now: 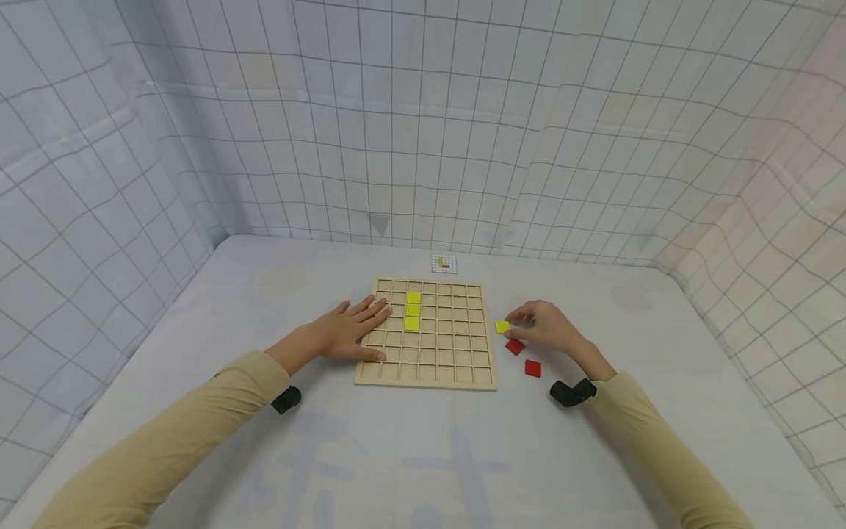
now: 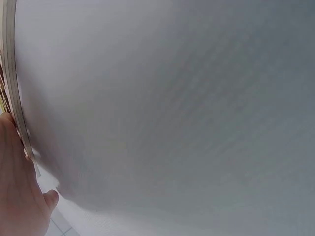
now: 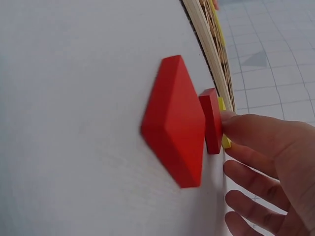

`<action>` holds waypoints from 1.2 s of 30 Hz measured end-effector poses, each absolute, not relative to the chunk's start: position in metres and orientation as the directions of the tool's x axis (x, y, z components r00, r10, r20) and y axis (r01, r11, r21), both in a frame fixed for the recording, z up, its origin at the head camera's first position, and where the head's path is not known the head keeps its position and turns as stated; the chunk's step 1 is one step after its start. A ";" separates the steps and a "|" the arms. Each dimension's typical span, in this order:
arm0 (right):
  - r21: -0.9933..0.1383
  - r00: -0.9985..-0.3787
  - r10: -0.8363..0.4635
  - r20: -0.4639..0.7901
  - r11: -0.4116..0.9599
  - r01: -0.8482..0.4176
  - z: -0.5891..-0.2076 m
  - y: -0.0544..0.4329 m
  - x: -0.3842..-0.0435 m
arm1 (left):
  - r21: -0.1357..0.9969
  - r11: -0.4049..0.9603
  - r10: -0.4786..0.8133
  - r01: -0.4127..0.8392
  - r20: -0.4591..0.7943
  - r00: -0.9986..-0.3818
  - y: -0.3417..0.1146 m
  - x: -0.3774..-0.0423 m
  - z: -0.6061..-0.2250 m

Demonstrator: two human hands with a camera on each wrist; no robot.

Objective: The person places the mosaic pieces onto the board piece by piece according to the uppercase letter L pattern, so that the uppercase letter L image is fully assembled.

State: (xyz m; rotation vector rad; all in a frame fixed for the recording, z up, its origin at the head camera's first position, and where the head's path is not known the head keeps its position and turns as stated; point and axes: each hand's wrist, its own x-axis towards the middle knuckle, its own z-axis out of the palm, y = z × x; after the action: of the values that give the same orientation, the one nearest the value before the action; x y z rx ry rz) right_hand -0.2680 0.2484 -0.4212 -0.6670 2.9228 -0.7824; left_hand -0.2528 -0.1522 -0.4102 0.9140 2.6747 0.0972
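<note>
A wooden grid board (image 1: pixel 423 375) lies on the white table, with several yellow square tiles (image 1: pixel 413 310) in a column in its cells. My left hand (image 1: pixel 346 332) rests spread on the board's left side, fingers straight; the left wrist view shows part of that hand (image 2: pixel 19 187) at the board's edge. To the right of the board, my right hand (image 1: pixel 545 327) pinches a loose yellow tile (image 1: pixel 501 327) between thumb and fingers. A red tile (image 1: pixel 515 346) lies just below those fingertips, and another red tile (image 3: pixel 177 123) is nearer me.
Behind the board lies a small card (image 1: pixel 444 264) printed with a coloured grid pattern. White cloth with a dark grid (image 1: pixel 449 125) hangs around the back and sides of the table. Dark straps (image 1: pixel 572 393) sit at both wrists.
</note>
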 end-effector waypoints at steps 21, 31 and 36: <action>-0.367 -0.925 -0.346 0.159 0.849 -0.381 -0.415 0.232 -0.263 | 0.139 0.806 0.589 0.576 -0.290 -0.754 -0.153 -0.252 -0.411; -0.374 -0.915 -0.340 0.216 0.837 -0.399 -0.404 0.216 -0.262 | 0.138 0.796 0.602 0.590 -0.283 -0.746 -0.152 -0.256 -0.411; -0.377 -0.911 -0.340 0.233 0.832 -0.407 -0.403 0.200 -0.261 | 0.149 0.800 0.597 0.581 -0.291 -0.748 -0.153 -0.254 -0.409</action>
State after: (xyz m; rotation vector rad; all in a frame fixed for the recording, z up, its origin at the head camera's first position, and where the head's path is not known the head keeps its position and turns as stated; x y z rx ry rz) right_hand -0.2612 0.2000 -0.4031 -0.6483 3.1558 -0.7079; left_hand -0.2537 -0.1528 -0.4094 0.8984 2.6642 0.0700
